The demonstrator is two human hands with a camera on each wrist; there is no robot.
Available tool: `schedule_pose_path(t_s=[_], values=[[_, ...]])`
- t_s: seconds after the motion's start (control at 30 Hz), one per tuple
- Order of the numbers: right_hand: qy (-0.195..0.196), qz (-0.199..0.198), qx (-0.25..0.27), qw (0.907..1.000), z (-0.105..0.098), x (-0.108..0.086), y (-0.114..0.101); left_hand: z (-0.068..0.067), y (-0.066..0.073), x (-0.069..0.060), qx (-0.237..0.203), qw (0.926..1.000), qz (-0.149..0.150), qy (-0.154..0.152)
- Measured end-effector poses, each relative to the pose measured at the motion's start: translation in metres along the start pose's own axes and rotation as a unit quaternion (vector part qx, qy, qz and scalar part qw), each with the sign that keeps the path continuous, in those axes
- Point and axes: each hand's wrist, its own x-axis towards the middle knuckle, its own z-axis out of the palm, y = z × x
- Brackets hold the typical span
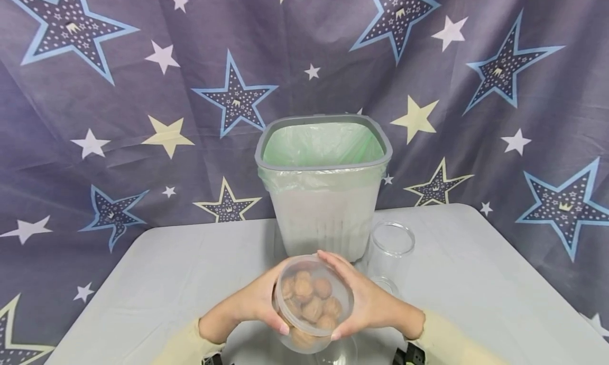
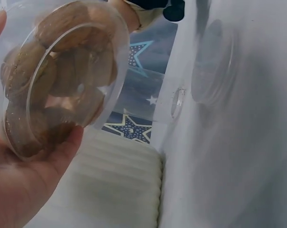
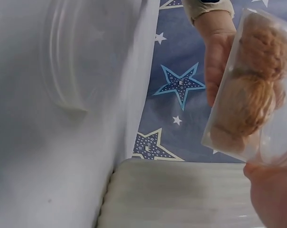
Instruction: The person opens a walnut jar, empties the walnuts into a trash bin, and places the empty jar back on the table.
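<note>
A round, see-through plastic tub (image 1: 311, 301) with several walnuts (image 1: 312, 309) inside is held up above the table, tilted. My left hand (image 1: 260, 300) grips its left side, thumb along the lower front. On the opposite side my right hand (image 1: 371, 300) holds it with fingers spread over the far rim and thumb at the front. The walnuts press against the clear wall in both wrist views. Whether a cover lies over the tub's mouth, I cannot tell. Beneath it, a clear round plastic piece (image 1: 339, 352) sits on the table, partly hidden by the tub.
Just beyond the hands stands a pale waste bin (image 1: 328, 212) with a grey rim and a green liner. To its right is a clear, upright cylindrical container (image 1: 392, 251). A white-covered table (image 1: 476, 286) lies under everything, with a star-patterned curtain (image 1: 304, 43) behind.
</note>
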Motion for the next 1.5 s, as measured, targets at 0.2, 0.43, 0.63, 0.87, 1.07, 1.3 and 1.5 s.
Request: schedule_pose_path(t_s=[0.2, 0.43, 0.63, 0.87, 1.07, 1.3, 1.5], values=[[0.035, 0.015, 0.031, 0.9988, -0.006, 0.002, -0.002, 0.004, 0.000, -0.004, -0.008, 0.9981, 0.004, 0.062], [0.092, 0.025, 0.078, 0.9924, -0.003, 0.004, -0.003, 0.011, 0.004, 0.000, 0.016, 0.9877, -0.007, 0.155], [0.151, 0.072, 0.015, 0.9858, 0.005, 0.008, -0.012, 0.016, 0.006, 0.004, 0.037, 0.9803, -0.017, 0.193], [0.183, 0.152, -0.027, 0.9708, 0.013, 0.011, -0.024, 0.021, 0.007, 0.007, 0.100, 0.9681, -0.042, 0.226], [0.182, 0.193, -0.005, 0.9642, 0.014, 0.013, -0.028, 0.027, 0.011, 0.010, 0.184, 0.9453, -0.075, 0.259], [0.199, 0.195, -0.003, 0.9604, 0.020, 0.013, -0.026, 0.035, 0.011, 0.010, 0.225, 0.9290, -0.089, 0.280], [0.229, 0.212, 0.008, 0.9500, 0.028, 0.013, -0.029, 0.041, 0.012, 0.009, 0.238, 0.9197, -0.092, 0.298]])
